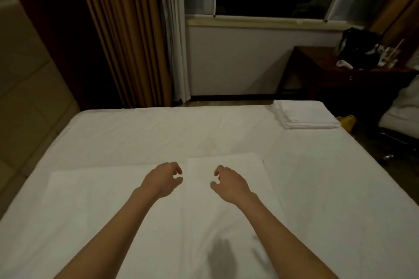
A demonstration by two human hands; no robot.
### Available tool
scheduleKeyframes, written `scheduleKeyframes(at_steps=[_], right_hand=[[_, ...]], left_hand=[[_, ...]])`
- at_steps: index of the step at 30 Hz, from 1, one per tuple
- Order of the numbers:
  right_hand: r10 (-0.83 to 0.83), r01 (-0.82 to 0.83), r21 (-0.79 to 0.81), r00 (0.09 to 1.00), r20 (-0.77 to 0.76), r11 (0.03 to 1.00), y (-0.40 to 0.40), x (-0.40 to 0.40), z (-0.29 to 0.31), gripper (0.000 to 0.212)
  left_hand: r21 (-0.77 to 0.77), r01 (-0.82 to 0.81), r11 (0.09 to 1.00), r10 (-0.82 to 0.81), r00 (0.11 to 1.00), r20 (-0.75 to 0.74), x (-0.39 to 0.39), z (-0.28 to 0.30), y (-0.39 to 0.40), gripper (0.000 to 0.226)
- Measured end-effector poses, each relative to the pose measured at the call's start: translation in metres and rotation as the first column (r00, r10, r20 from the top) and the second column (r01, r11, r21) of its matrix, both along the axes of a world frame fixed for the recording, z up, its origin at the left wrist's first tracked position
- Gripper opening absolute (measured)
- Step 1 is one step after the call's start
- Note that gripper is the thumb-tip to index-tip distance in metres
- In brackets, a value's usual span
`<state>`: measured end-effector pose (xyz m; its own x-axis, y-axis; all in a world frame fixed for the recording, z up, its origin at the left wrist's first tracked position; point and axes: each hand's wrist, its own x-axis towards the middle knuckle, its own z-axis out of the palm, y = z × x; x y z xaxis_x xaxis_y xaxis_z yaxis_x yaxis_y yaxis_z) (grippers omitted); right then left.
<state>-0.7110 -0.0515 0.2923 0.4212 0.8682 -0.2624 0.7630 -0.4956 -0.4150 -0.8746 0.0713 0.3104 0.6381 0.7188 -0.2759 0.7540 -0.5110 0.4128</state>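
The bed (317, 188) is covered with a white sheet. A large white cloth (90, 199) lies flat on it, from the near edge up to the middle, with a folded-over panel on its right part. A stack of folded towels (306, 115) sits at the far right corner of the bed. The left grip (163, 180) and right grip (230, 184) hover close together over the cloth's far edge, both released, fingers loosely curled, holding nothing.
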Motion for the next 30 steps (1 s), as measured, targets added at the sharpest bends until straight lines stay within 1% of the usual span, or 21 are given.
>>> scheduleKeyframes(at_steps=[3, 5, 8, 11, 16, 20, 26, 30], right_hand=[[0.016, -0.015, 0.077, 1.0, -0.014, 0.997, 0.025, -0.036, 0.009, 0.041], [0.021, -0.019, 0.076, 1.0, -0.021, 0.997, 0.034, -0.054, 0.005, 0.041], [0.022, -0.022, 0.004, 1.0, -0.02, 1.0, 0.043, -0.068, -0.015, 0.041], [0.026, -0.028, -0.096, 0.999, -0.021, 0.995, 0.048, -0.067, -0.047, 0.04], [0.017, -0.024, -0.211, 0.999, -0.034, 0.977, 0.057, -0.044, -0.109, 0.038], [-0.003, -0.005, -0.268, 1.0, -0.03, 0.963, 0.064, -0.02, -0.16, 0.036], [0.001, -0.002, -0.317, 1.0, -0.004, 0.949, 0.077, 0.008, -0.233, 0.033], [-0.008, 0.002, -0.359, 1.0, -0.015, 0.933, 0.063, 0.022, -0.284, 0.035]], left_hand=[[-0.02, 0.008, 1.0, -0.009, 0.998, -0.066, -0.036, -0.01, 0.006, 0.031], [-0.046, 0.001, 0.999, -0.006, 0.995, -0.096, -0.053, -0.022, 0.007, 0.031], [-0.085, -0.007, 0.996, -0.002, 0.994, -0.11, -0.065, -0.044, 0.011, 0.031], [-0.113, -0.018, 0.993, 0.004, 0.992, -0.125, -0.065, -0.068, 0.017, 0.032], [-0.171, -0.064, 0.983, 0.031, 0.982, -0.188, -0.05, -0.116, 0.029, 0.034], [-0.224, -0.058, 0.973, 0.003, 0.971, -0.237, -0.022, -0.157, 0.036, 0.037], [-0.223, -0.043, 0.974, -0.01, 0.973, -0.232, 0.025, -0.219, 0.049, 0.038], [-0.276, -0.001, 0.961, -0.066, 0.971, -0.231, 0.054, -0.268, 0.043, 0.041]])
